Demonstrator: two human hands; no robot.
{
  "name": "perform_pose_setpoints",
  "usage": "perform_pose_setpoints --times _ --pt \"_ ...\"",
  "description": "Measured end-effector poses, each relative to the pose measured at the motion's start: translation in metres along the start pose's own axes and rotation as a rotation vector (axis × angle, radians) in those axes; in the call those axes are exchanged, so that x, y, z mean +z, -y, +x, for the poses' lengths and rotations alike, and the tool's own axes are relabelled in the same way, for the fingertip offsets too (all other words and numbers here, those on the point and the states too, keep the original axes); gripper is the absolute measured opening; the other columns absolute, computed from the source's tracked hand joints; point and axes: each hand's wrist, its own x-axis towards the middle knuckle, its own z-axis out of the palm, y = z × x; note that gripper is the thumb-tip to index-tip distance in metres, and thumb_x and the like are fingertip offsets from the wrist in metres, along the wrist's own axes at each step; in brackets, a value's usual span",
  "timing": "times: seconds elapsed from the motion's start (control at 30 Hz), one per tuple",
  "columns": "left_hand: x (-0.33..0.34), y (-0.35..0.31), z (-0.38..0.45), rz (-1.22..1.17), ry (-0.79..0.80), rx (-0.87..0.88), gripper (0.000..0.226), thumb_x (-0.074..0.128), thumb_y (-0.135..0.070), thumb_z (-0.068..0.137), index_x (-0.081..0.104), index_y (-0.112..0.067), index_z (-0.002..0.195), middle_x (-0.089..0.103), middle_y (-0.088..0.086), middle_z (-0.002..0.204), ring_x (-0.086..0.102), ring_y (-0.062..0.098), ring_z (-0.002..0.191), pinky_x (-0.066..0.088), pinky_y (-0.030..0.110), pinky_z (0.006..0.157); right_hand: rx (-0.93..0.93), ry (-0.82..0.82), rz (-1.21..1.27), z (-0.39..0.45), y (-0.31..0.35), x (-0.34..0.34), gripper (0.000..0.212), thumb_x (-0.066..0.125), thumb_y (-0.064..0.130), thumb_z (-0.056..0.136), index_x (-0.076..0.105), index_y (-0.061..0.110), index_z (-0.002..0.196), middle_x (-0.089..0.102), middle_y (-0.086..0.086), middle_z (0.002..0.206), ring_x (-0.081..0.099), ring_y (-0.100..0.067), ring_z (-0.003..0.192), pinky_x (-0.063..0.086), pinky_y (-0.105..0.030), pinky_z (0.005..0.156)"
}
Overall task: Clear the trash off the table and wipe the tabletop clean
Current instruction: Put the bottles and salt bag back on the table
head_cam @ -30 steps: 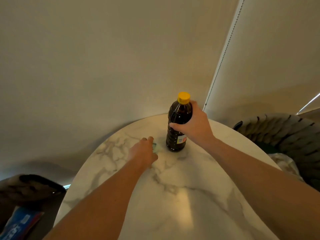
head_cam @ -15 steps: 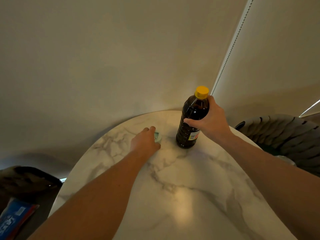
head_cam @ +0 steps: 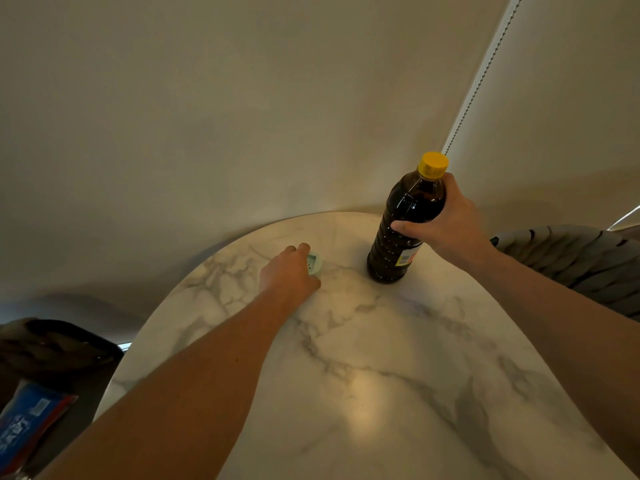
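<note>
My right hand (head_cam: 450, 226) holds the dark bottle (head_cam: 403, 230) around its upper part, with the fingers and the thumb curled on it. The bottle has a yellow cap (head_cam: 433, 165) and a small label low on its side. It stands on the far right part of the marble table (head_cam: 363, 393), a little tilted toward the wall, and its bottom touches the tabletop.

My left hand (head_cam: 289, 271) lies on the table to the left of the bottle, well apart from it. The fingers are bent down over a small pale green round object (head_cam: 314, 263), which lies flat on the tabletop at the right side of my fingers. My fingers cover a part of it. I cannot tell if I really grip it or only touch it from above, because the fingertips are hidden.

The table is round, white with grey veins, and a spot of light reflects in the middle of it. A dark woven chair (head_cam: 571, 258) is behind the table at the right. At the lower left there is a blue and red package (head_cam: 24, 427) on a dark surface. A bead chain (head_cam: 485, 71) hangs down the wall behind the bottle.
</note>
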Motion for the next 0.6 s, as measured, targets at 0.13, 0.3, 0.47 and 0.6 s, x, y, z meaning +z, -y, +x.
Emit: perform_pose_setpoints --times 0.13,0.3,0.47,0.6 --pt "0.0 0.001 -0.005 0.018 -0.008 0.01 0.056 0.067 -0.039 0.077 0.046 -0.024 0.126 0.055 0.001 0.114 0.056 0.025 0.106 0.038 0.031 0.071 0.017 0.003 -0.006 -0.001 -0.002 0.002 0.082 0.087 0.032 0.065 0.042 0.02 0.133 0.059 0.005 0.123 0.053 -0.011 0.11 0.04 -0.026 0.092" --pt "0.0 0.002 -0.008 0.048 -0.01 0.006 0.056 0.067 -0.04 0.077 0.046 -0.023 0.125 0.056 0.002 0.113 0.057 0.026 0.104 0.04 0.031 0.07 0.029 -0.003 -0.002 -0.003 0.0 0.002 0.082 0.086 0.031 0.067 0.041 0.02 0.135 0.059 0.003 0.125 0.053 -0.013 0.112 0.04 -0.027 0.094" --pt "0.002 0.002 -0.01 0.046 -0.008 -0.01 0.059 0.067 -0.04 0.077 0.044 -0.024 0.128 0.055 0.002 0.117 0.056 0.026 0.106 0.04 0.032 0.071 0.048 -0.004 0.009 -0.004 0.001 0.003 0.082 0.086 0.03 0.068 0.04 0.019 0.136 0.058 0.002 0.127 0.051 -0.011 0.112 0.038 -0.026 0.092" --pt "0.001 0.006 -0.013 0.01 0.019 -0.042 0.09 0.07 -0.053 0.074 0.022 -0.028 0.145 0.045 0.002 0.132 0.053 0.028 0.115 0.046 0.037 0.078 0.09 -0.005 0.086 -0.007 -0.001 0.007 0.088 0.086 0.03 0.067 0.035 0.023 0.139 0.056 0.006 0.129 0.051 -0.014 0.118 0.039 -0.029 0.095"
